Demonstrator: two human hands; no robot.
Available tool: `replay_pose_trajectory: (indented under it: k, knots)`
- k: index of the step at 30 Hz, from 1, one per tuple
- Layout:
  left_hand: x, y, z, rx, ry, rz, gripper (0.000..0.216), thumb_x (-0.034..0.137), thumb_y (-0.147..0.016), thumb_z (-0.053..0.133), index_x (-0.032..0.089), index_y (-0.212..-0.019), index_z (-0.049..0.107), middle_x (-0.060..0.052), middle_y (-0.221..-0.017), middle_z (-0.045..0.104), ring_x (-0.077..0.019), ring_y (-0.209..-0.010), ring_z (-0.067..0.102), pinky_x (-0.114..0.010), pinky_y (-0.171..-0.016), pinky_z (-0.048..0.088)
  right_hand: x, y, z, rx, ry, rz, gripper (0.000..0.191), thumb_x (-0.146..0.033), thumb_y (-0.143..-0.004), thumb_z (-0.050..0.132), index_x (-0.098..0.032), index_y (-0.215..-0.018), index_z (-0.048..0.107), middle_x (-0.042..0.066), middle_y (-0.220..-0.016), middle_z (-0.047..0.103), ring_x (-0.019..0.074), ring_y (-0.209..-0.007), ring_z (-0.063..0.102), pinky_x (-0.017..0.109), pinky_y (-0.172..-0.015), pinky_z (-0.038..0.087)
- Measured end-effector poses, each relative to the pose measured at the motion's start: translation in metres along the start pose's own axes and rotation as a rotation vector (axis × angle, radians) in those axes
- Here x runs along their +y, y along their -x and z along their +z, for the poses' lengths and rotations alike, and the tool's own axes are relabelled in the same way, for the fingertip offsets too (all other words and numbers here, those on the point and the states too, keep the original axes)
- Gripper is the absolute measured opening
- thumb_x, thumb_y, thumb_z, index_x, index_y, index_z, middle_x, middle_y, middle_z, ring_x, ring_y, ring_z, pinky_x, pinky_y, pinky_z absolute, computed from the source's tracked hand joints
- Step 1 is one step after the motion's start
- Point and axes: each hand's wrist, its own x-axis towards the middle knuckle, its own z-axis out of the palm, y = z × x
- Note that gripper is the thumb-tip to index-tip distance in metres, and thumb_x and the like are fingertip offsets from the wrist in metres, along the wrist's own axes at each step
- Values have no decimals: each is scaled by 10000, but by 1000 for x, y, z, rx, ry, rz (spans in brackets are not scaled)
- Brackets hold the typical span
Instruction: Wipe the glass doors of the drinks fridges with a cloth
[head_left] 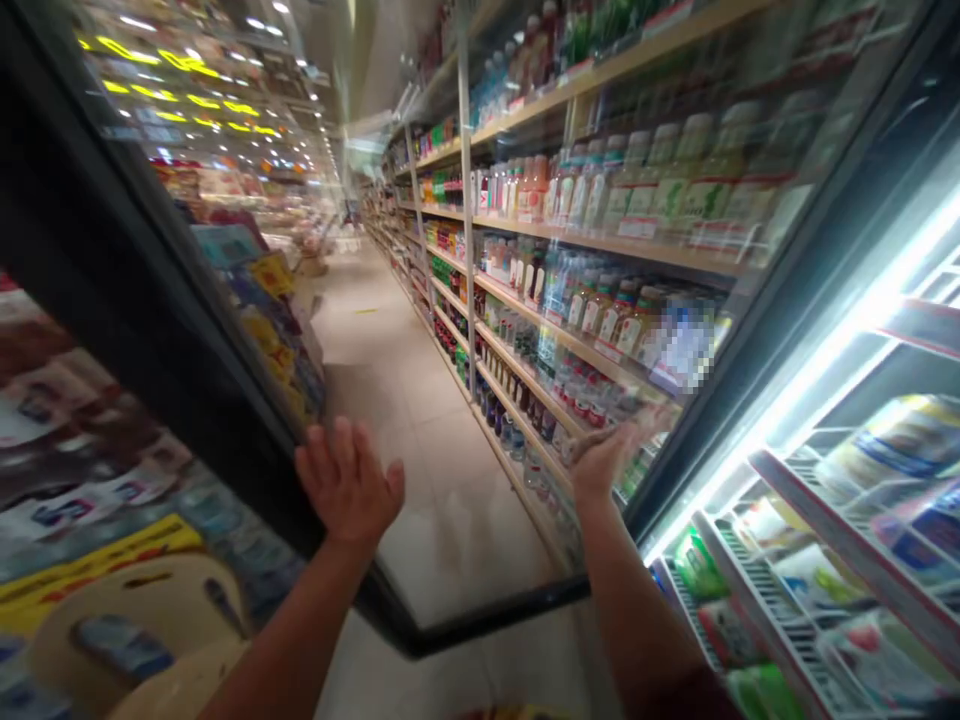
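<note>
A glass cooler door (465, 632) with a dark frame stands swung out in front of me. My left hand (350, 487) lies flat at the glass beside the left frame bar, fingers stretched and thumb apart; it holds nothing. Near the door's right side is my right hand (606, 462), its fingers extended to the right and blurred. Nothing shows in that hand, and whether it touches the glass I cannot tell. Just above it, a pixelated patch hides part of the view.
Through the glass, bottle shelves (540, 225) line an aisle floor (420, 440). At right, the lit cooler has wire shelves (840, 560) with packaged goods behind a bright light strip (780, 375). A beige plastic item (56, 640) and stacked packs (82, 480) are at left.
</note>
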Motion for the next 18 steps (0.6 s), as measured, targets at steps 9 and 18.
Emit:
replay_pose_trajectory:
  k: [9,18]
  knots:
    - [-7,11,13,-53,74,-59,659,406,-976,474,95,-1545,359,-246,-1551,419,-330,-1568,82,-613,-1250,97,-32,117,28,-399,38,-747,531,-221,-973,417,-189,-1499,481,122,-1483,554,293,-1508,311,498,-1201,308]
    - [4,5,8,-108,131,-204,643,476,-989,403,116,-1521,411,-240,-1545,431,-337,-1561,100,-618,-1244,93,-92,47,26,-439,-70,-645,664,-343,-1004,351,-123,-1615,214,157,-1630,347,330,-1567,138,594,-1228,239]
